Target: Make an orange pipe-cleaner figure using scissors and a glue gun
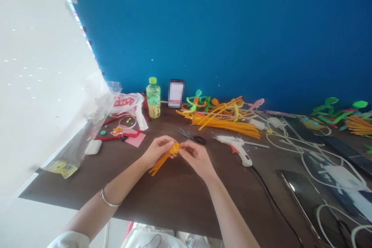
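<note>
Between both hands is a bundle of orange pipe cleaners [160, 164], bent into a rounded knot at its upper end, with several straight stems hanging down to the left. My left hand [159, 151] is closed around it just below the knot. The fingertips of my right hand [195, 158] pinch the right side of the knot; exactly which strand they hold is hidden. Just beyond the hands lie black scissors [198, 139]. To the right, a white glue gun [236, 148] with an orange trigger rests on its side.
A loose pile of orange pipe cleaners [226, 124] lies behind. A green-capped bottle [153, 99] and a phone [176, 93] stand by the blue wall. Plastic bags [128, 102] and a white case [93, 147] are left. Cables and a dark phone [305, 201] occupy the right.
</note>
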### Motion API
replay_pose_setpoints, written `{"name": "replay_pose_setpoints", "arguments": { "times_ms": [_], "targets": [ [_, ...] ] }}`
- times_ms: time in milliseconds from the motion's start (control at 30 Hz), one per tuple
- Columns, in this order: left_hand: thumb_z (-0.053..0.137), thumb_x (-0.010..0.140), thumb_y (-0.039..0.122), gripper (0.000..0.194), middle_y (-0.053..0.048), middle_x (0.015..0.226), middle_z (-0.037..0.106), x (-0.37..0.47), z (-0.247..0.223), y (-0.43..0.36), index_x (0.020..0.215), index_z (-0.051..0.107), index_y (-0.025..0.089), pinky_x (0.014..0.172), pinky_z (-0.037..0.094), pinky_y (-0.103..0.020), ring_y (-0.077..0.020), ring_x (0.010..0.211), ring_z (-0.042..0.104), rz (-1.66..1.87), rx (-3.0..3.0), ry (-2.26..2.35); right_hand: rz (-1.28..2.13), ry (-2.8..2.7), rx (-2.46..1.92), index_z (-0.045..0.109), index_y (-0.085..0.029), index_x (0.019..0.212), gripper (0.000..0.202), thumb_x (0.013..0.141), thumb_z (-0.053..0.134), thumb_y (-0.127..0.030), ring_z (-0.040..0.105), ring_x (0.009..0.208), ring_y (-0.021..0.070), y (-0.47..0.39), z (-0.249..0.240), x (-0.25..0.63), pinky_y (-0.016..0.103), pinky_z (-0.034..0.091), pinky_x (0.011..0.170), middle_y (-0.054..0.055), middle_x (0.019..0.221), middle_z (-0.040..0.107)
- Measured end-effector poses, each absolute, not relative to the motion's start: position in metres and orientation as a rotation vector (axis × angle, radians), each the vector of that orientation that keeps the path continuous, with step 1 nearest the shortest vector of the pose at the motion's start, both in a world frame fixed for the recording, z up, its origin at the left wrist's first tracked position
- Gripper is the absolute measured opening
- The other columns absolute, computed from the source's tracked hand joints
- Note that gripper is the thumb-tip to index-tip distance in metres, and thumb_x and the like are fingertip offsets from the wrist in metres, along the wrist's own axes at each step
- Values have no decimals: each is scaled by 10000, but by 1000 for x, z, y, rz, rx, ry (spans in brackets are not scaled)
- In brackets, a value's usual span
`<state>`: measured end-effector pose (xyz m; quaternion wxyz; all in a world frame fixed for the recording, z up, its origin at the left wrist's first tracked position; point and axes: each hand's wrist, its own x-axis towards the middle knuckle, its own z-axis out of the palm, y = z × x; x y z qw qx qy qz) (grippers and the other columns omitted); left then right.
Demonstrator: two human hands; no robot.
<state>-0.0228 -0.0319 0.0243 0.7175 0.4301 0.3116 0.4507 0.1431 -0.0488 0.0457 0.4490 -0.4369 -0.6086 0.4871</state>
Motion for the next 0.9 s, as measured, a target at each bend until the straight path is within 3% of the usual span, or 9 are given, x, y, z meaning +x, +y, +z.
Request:
{"name": "replay_pose_setpoints", "arguments": {
  "times_ms": [133,300,533,700,900],
  "targets": [
    [720,623,245,281,-49,857,619,-20,25,-35,875,664,133,644,522,-289,-139,671,619,1119,1124,694,1191,-1443,-1138,627,-164,766,191,687,646,-337,588,710,163,-48,42,142,286,478,672,38,762,630],
    [724,614,206,395,-25,808,625,-19,23,-35,998,641,163,653,535,-303,-138,662,622,1108,1197,748,1155,-1447,-1161,622,-164,759,212,685,640,-362,609,695,180,-47,40,142,303,487,663,50,751,643],
    [738,593,230,334,-53,739,683,-22,21,-31,895,657,112,676,547,-336,-171,654,647,1057,1177,796,1039,-1519,-1184,636,-171,774,206,690,644,-358,587,637,156,-45,37,145,272,473,598,35,723,624],
    [760,555,229,356,-68,783,695,-23,20,-30,873,659,102,718,548,-363,-179,678,652,1077,1130,815,940,-1549,-1161,666,-185,652,184,689,642,-364,584,666,163,-46,40,144,270,476,588,49,734,628],
    [764,545,236,323,-66,813,685,-22,20,-30,814,643,104,737,543,-375,-180,709,649,1100,1120,824,929,-1541,-1124,673,-196,648,160,709,637,-339,572,668,160,-48,39,141,268,475,581,46,716,613]
  ]
}}
